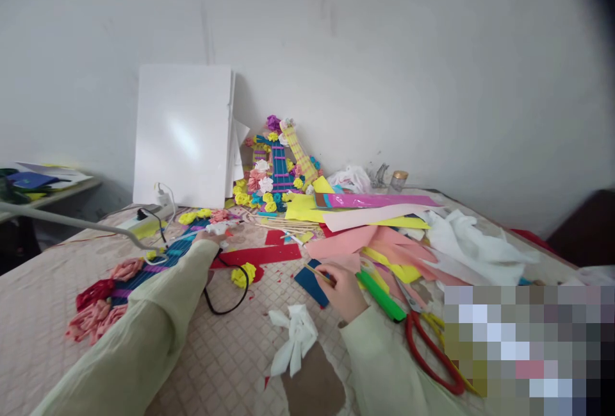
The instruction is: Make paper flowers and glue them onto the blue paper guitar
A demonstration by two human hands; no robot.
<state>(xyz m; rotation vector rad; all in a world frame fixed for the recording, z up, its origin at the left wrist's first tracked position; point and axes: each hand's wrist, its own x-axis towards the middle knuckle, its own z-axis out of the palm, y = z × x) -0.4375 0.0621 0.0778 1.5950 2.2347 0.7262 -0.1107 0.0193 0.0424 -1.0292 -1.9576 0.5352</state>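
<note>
Held in R hand (339,289): thin pale wooden stick (314,268), qty 1, nr table centre, partly over dark-blue paper piece (311,286), also 1. Pinched btwn thumb and fingertips w/ no visible gap, prob to steady smth so slim; one end left jutting out, prob for a free tip.

Stretched far forward: L hand (207,236), at small white object (218,228), qty 1. Can't tell how far closed or whether gripping, w/ fingers mostly hidden. Looped just below: thin black cord (227,311), qty 1.

Close by, btwn the hands: ruffled yellow paper flower (243,275), 1 loose, beside long red paper strip (262,256). Nearer: white paper flower w/ trailing ends (298,334), 1, set apart, prob for easy reach.

Under L arm: blue-and-purple woven panel (168,256), 1, w/ min. 3 pink/red flowers at near end.

R side: red-handled scissors (435,357), 1 pair, and long green plastic tool (381,296), 1, both kept nr R hand, prob for quick pickup.

Farther: bundled wooden sticks (283,225), several, too overlapped to count. At wall: big white board (185,134), min. 1, leant upright, prob to save space.
</note>
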